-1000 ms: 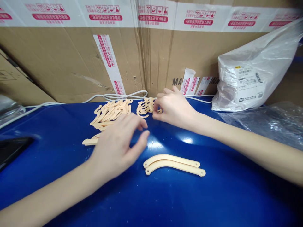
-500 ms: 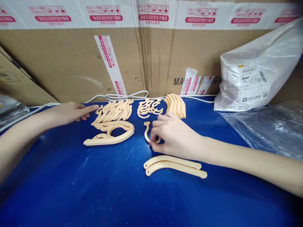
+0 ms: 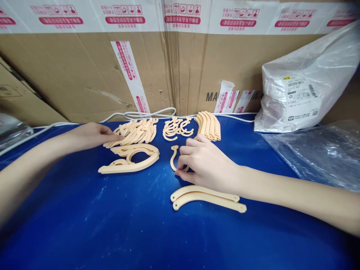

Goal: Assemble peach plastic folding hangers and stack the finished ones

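My left hand point(image 3: 97, 135) is at the left end of a pile of short curved cream plastic arms point(image 3: 140, 131), its fingers closed on the outermost curved arm point(image 3: 107, 144). The fingertips partly hide that piece. Low over the blue table, my right hand point(image 3: 201, 159) pinches a cream plastic hook point(image 3: 173, 159), covering its right side. Just in front of that hand, two long curved hanger arms point(image 3: 209, 198) lie side by side. A folded hanger point(image 3: 132, 165) made of similar cream parts rests between the hands, nearer the left.
Behind the hook is a small pile of hooks point(image 3: 176, 129), with a stack of long arms point(image 3: 209, 125) to its right. A white cable point(image 3: 152, 113) runs along cardboard boxes point(image 3: 185, 71). At the right are a white plastic bag point(image 3: 298, 86) and clear film point(image 3: 312, 153).
My left hand has moved right onto the pile, and its fingers have closed on the end piece, which has shifted slightly left. My right hand and the hook have shifted slightly left.
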Demonstrator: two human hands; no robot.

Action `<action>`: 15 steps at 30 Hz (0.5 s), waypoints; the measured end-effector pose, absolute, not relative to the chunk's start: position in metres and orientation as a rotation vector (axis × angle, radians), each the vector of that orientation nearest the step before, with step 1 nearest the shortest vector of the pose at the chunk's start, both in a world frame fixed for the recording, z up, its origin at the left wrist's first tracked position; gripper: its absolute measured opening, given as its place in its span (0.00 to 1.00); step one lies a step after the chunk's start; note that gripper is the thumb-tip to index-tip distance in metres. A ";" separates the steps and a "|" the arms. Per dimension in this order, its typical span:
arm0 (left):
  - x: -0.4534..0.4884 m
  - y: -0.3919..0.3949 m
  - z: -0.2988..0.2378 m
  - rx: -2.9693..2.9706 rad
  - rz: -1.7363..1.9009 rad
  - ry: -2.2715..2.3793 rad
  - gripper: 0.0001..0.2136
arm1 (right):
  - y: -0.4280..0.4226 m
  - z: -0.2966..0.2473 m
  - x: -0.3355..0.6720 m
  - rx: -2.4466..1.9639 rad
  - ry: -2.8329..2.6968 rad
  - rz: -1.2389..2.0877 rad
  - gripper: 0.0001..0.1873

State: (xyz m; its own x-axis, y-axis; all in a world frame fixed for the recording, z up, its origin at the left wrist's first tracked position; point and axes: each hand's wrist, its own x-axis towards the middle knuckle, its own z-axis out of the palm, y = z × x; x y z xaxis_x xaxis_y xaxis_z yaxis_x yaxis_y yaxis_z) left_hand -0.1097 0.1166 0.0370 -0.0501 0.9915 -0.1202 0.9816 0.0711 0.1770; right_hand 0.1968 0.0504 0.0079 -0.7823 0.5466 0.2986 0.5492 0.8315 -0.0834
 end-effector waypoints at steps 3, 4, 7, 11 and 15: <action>-0.107 0.117 0.037 1.986 0.116 2.195 0.23 | 0.050 0.007 0.197 -0.793 -2.705 -0.033 0.11; -0.105 0.116 0.038 1.997 0.129 2.189 0.23 | 0.050 0.006 0.197 -0.779 -2.706 -0.038 0.11; -0.104 0.111 0.041 2.033 0.149 2.153 0.24 | 0.050 0.005 0.198 -0.758 -2.711 -0.047 0.12; -0.105 0.109 0.042 2.026 0.162 2.167 0.22 | 0.050 0.004 0.197 -0.751 -2.723 -0.058 0.13; -0.109 0.113 0.038 2.009 0.284 2.194 0.20 | 0.052 0.003 0.197 -0.744 -2.717 -0.065 0.13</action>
